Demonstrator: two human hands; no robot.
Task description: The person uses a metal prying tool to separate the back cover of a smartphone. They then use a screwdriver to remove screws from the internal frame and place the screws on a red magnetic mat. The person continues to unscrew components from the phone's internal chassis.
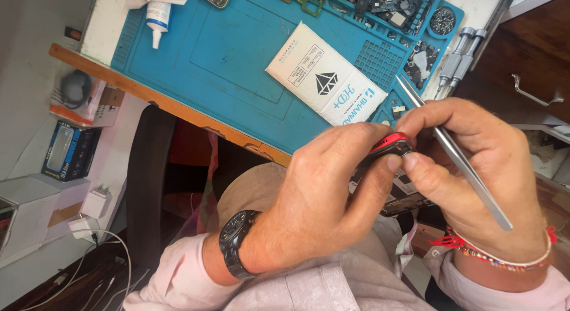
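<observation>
Left hand (pixel 323 195) closed around a red-edged opened phone (pixel 392 168), held above the lap, just off the near edge of the blue work mat (pixel 225 61). Right hand (pixel 475 168) pinched on the phone's top end with thumb and forefinger, metal tweezers (pixel 451 147) tucked along the fingers. Black wristwatch (pixel 236 242) worn on the left wrist, red thread band (pixel 493 251) on the right. White packet (pixel 325 73) lying on the mat beyond, screwdrivers (pixel 458 61) at its right edge, white tube (pixel 157 20) at top left.

Opened red phone (pixel 393 168) tilted, tweezers (pixel 457 153) slanting across.
</observation>
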